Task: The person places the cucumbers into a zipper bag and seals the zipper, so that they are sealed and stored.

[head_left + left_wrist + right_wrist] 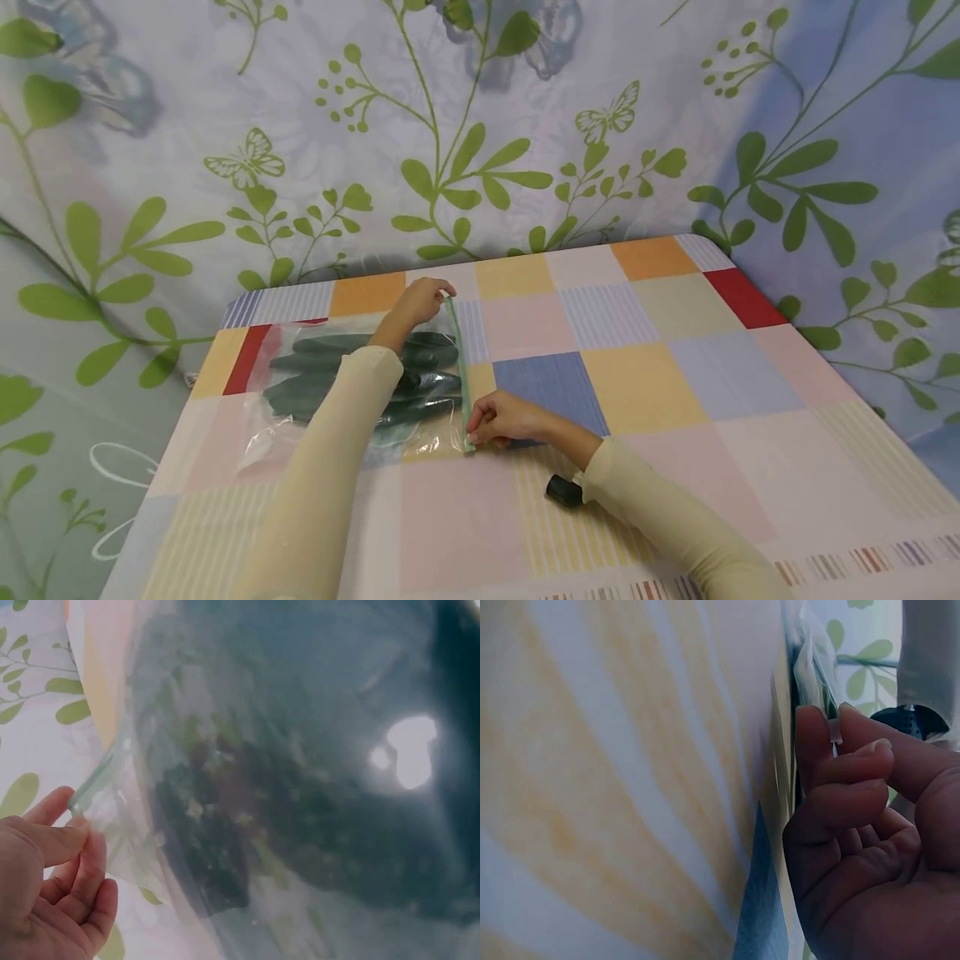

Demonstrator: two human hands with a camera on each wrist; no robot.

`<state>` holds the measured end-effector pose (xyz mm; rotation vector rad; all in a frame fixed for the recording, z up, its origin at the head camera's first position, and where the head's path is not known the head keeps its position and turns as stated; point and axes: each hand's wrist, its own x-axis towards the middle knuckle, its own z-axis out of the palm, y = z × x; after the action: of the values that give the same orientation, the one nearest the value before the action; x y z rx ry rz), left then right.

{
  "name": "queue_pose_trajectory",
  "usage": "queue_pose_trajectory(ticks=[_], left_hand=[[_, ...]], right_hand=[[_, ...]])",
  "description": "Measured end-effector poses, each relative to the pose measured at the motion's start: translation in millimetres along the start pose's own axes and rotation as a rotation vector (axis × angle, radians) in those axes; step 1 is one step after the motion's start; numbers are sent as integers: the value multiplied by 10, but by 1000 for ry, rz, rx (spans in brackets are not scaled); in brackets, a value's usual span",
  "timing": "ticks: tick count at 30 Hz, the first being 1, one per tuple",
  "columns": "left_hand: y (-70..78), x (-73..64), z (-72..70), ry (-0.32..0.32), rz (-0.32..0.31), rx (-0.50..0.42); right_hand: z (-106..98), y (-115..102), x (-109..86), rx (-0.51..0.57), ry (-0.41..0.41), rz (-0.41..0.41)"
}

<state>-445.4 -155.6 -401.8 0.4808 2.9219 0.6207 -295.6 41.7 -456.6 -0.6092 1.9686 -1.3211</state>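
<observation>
A clear zip bag (431, 437) lies flat on the left part of the table, with several long dark green items (300, 396) inside. Along its right edge runs a green zip strip (459, 358). My left hand (420, 302) pinches the strip's far end; in the left wrist view, thumb and forefinger meet at the bag's corner (97, 787), the other fingers curled. At the near end of the strip, my right hand (506, 418) pinches the corner. The right wrist view shows the strip's small pale tip (835, 731) between thumb and finger.
A patchwork-patterned cloth (645, 383) covers the table. Behind it and along the sides hangs a curtain (480, 108) printed with leaves and butterflies. A small black device (564, 491) sits at the right wrist, by the cream sleeve (660, 508).
</observation>
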Motion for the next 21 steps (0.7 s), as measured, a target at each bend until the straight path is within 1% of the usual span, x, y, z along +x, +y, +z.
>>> queue_pose_trajectory(ticks=[3, 7, 13, 19, 21], left_hand=[[27, -46, -3, 7, 10, -3], [18, -111, -25, 4, 27, -12], [48, -179, -142, 17, 32, 2], [49, -292, -161, -34, 30, 2], [41, -335, -155, -40, 27, -3]], right_hand=[[-7, -12, -26, -14, 6, 11], [-6, -13, -42, -18, 5, 19], [-28, -53, -19, -17, 34, -5], [24, -7, -13, 2, 50, 7], [50, 16, -10, 8, 48, 5]])
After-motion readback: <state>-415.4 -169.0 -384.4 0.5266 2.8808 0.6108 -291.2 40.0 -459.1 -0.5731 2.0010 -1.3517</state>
